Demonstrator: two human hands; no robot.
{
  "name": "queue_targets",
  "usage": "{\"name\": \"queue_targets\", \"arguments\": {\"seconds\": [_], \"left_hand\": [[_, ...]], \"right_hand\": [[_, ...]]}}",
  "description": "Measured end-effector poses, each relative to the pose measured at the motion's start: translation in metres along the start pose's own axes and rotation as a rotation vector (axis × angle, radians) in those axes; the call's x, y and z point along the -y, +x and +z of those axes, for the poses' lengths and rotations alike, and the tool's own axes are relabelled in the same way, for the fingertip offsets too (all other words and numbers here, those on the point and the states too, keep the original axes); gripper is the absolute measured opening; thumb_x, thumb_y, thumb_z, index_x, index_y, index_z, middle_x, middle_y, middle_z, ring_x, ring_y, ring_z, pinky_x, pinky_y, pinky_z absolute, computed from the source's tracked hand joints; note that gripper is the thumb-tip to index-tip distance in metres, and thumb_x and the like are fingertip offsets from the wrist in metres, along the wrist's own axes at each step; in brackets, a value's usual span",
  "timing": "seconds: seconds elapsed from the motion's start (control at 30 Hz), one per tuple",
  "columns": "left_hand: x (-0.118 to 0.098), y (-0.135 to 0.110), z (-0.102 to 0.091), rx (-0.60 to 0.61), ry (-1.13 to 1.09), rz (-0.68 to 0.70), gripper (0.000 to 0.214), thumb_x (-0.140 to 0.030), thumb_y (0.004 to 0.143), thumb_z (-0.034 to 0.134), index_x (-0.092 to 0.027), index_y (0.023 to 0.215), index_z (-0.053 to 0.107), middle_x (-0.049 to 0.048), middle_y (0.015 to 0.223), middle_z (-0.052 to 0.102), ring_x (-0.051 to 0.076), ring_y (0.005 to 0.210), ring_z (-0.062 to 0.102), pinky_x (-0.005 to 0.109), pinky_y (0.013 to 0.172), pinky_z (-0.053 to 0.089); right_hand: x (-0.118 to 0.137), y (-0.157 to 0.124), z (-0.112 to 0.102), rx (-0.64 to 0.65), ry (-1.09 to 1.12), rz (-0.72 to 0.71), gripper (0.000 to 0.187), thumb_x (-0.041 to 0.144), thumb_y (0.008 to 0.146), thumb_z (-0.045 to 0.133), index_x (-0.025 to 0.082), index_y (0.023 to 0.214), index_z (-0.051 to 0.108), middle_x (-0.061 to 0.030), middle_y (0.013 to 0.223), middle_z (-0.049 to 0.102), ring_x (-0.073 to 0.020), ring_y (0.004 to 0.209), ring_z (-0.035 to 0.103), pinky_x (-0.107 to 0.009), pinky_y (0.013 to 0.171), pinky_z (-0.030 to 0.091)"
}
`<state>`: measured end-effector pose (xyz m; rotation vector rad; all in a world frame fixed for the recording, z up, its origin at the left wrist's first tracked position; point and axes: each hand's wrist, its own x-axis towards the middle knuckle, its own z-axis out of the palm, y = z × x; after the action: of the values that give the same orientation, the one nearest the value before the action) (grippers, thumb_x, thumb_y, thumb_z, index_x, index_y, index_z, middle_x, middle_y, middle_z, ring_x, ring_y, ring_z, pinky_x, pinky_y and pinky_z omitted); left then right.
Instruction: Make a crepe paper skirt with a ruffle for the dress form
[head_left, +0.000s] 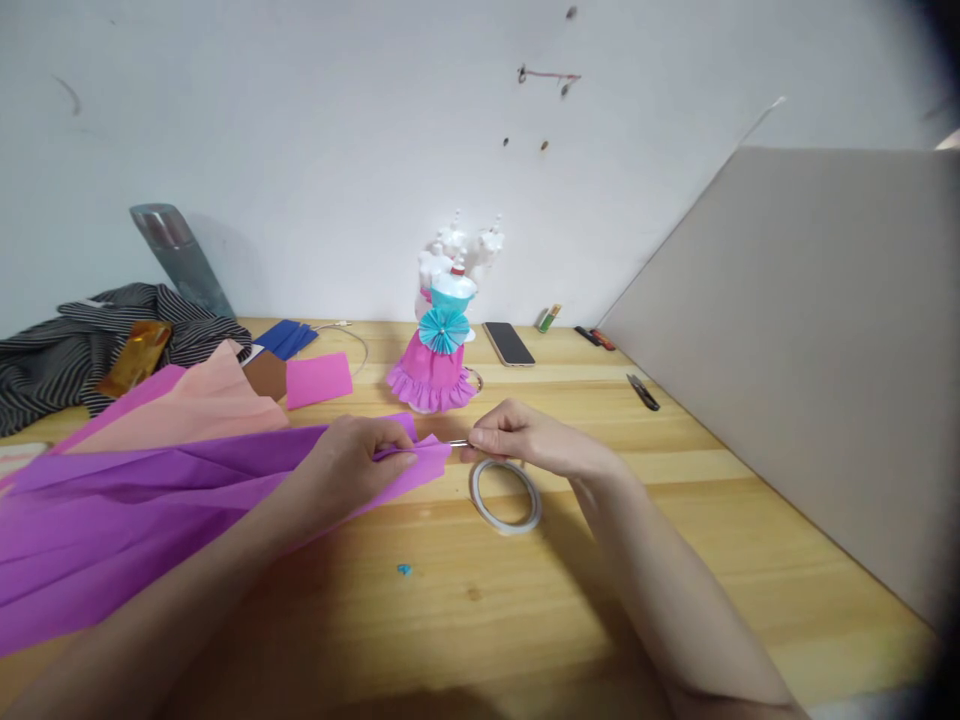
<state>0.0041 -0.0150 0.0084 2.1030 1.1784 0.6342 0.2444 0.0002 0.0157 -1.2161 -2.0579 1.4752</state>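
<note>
My left hand (358, 455) pinches the right end of a large purple sheet of crepe paper (187, 475), thumb and fingers closed on it. The sheet spreads away to the left under my forearm. My right hand (510, 438) is closed round a slim silver metal tool (456, 443) whose tip meets the paper's edge; its grip is hidden in my fingers. Just below my right hand lies a roll of narrow white tape (538, 505). Behind my hands stands a small dress form (456, 283) wearing a turquoise top, a pleated turquoise rosette (444, 330) and a pink ruffled skirt (429, 375).
Peach paper (187, 400), a pink piece (321, 380) and blue pieces (283, 339) lie at the left, near striped cloth (202, 330) and a bottle (184, 260). A phone (510, 344), a glue stick (550, 318) and thread snips (643, 392) lie toward the right partition (810, 330).
</note>
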Motion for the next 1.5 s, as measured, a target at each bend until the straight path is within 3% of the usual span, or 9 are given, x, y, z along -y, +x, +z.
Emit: {"name": "queue_targets", "arguments": {"seconds": [0.1, 0.27, 0.37, 0.87, 1.03, 1.13, 1.23, 1.37, 1.5], "left_hand": [[-0.004, 0.001, 0.0, 0.016, 0.026, -0.013, 0.02, -0.024, 0.076, 0.053, -0.014, 0.064, 0.065, -0.0037, 0.054, 0.046, 0.009, 0.053, 0.035, 0.022, 0.05, 0.023], [-0.007, 0.001, 0.0, 0.017, 0.054, -0.029, 0.02, -0.022, 0.075, 0.052, -0.014, 0.064, 0.066, -0.003, 0.054, 0.048, 0.009, 0.053, 0.036, 0.022, 0.05, 0.023], [-0.005, 0.0, 0.0, 0.005, 0.061, 0.009, 0.019, -0.023, 0.076, 0.053, -0.014, 0.066, 0.067, -0.0033, 0.054, 0.047, 0.009, 0.053, 0.036, 0.022, 0.05, 0.023], [-0.005, -0.001, 0.001, -0.012, 0.072, 0.021, 0.017, -0.021, 0.074, 0.055, -0.015, 0.061, 0.064, -0.0035, 0.052, 0.046, 0.009, 0.053, 0.036, 0.023, 0.05, 0.023], [-0.002, 0.0, -0.002, 0.02, -0.067, -0.029, 0.017, -0.025, 0.074, 0.055, -0.015, 0.063, 0.063, -0.0038, 0.054, 0.047, 0.008, 0.052, 0.037, 0.022, 0.049, 0.024], [0.002, 0.004, -0.006, 0.098, -0.234, -0.13, 0.02, -0.031, 0.071, 0.058, -0.014, 0.061, 0.061, -0.0044, 0.052, 0.045, 0.007, 0.048, 0.036, 0.022, 0.046, 0.023], [0.01, 0.01, -0.009, 0.162, -0.374, -0.237, 0.025, -0.037, 0.067, 0.063, -0.014, 0.059, 0.058, -0.0055, 0.048, 0.043, 0.006, 0.044, 0.033, 0.021, 0.043, 0.021], [0.019, 0.013, -0.012, 0.175, -0.53, -0.322, 0.026, -0.039, 0.065, 0.069, -0.014, 0.064, 0.062, -0.005, 0.048, 0.048, 0.006, 0.042, 0.036, 0.02, 0.042, 0.022], [0.021, 0.011, -0.013, 0.17, -0.66, -0.34, 0.026, -0.038, 0.066, 0.071, -0.013, 0.067, 0.063, -0.0019, 0.055, 0.057, 0.006, 0.046, 0.044, 0.019, 0.044, 0.029]], "right_hand": [[-0.002, 0.002, 0.002, -0.004, 0.038, 0.004, 0.05, 0.058, 0.079, 0.058, 0.015, 0.052, 0.051, 0.006, 0.051, 0.03, -0.0071, 0.05, 0.024, -0.025, 0.049, 0.018], [-0.006, 0.006, 0.004, -0.046, 0.059, 0.002, 0.045, 0.056, 0.075, 0.063, 0.012, 0.069, 0.07, -0.0034, 0.064, 0.064, -0.0128, 0.06, 0.052, -0.026, 0.058, 0.039], [-0.007, 0.007, 0.004, -0.048, 0.034, 0.002, 0.046, 0.056, 0.076, 0.062, 0.012, 0.072, 0.072, -0.0064, 0.071, 0.069, -0.0146, 0.064, 0.057, -0.027, 0.061, 0.043], [-0.008, 0.007, 0.004, -0.022, 0.014, -0.004, 0.045, 0.056, 0.077, 0.061, 0.013, 0.073, 0.071, -0.0061, 0.072, 0.069, -0.0156, 0.065, 0.058, -0.029, 0.064, 0.045], [-0.005, 0.0, -0.005, 0.016, -0.047, -0.034, 0.05, 0.058, 0.081, 0.055, 0.014, 0.055, 0.056, 0.0041, 0.05, 0.039, -0.0088, 0.051, 0.035, -0.025, 0.052, 0.03], [0.0, -0.008, -0.012, 0.022, -0.156, -0.133, 0.05, 0.056, 0.087, 0.049, 0.014, 0.061, 0.058, 0.0042, 0.054, 0.036, -0.0087, 0.051, 0.031, -0.025, 0.05, 0.026], [0.006, -0.014, -0.013, -0.122, -0.329, -0.339, 0.038, 0.046, 0.091, 0.048, 0.014, 0.088, 0.068, -0.0007, 0.066, 0.052, -0.0119, 0.058, 0.043, -0.026, 0.054, 0.033], [0.006, -0.011, -0.008, -0.267, -0.614, -0.614, 0.027, 0.033, 0.092, 0.051, 0.016, 0.107, 0.066, -0.007, 0.08, 0.06, -0.0167, 0.07, 0.053, -0.029, 0.063, 0.041], [-0.002, -0.006, -0.005, -0.349, -0.85, -0.69, 0.028, 0.028, 0.093, 0.049, 0.015, 0.115, 0.062, -0.0096, 0.085, 0.061, -0.0175, 0.071, 0.056, -0.029, 0.062, 0.042]]}}
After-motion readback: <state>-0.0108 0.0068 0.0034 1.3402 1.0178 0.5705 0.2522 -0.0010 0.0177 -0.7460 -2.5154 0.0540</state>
